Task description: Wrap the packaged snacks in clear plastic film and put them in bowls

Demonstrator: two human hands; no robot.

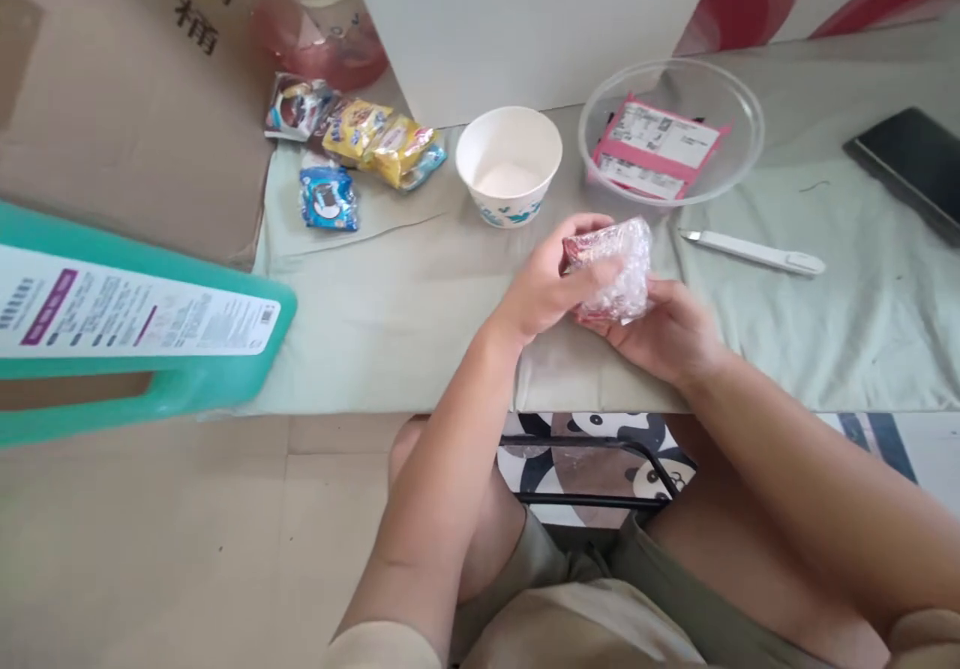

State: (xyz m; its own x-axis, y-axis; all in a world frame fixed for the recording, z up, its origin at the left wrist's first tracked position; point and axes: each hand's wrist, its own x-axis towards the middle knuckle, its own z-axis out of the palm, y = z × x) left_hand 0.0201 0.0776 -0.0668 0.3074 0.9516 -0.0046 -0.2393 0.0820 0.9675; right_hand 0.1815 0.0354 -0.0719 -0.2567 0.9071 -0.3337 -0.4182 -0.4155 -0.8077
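Between my two hands is a small packet wrapped in clear bubble wrap point(626, 259), with red showing at its left side. My left hand point(551, 284) grips its left side, the thumb lying across the front. From below and the right, my right hand point(671, 334) holds the same packet, its fingers partly hidden beneath it. Just beyond my left hand stands a white paper bowl point(512, 174) with a blue-green print. A white utility knife point(754, 252) lies to the right of the packet. Behind it, a clear plastic bowl point(754, 139) holds pink-edged labelled packaging point(660, 146).
Small snack packets point(382, 144) and a blue packet point(328, 197) lie at the left, near a cardboard box point(135, 99). A green container point(277, 339) overlaps the table's left end. A black phone point(911, 169) rests at the right. A white box point(525, 29) stands behind.
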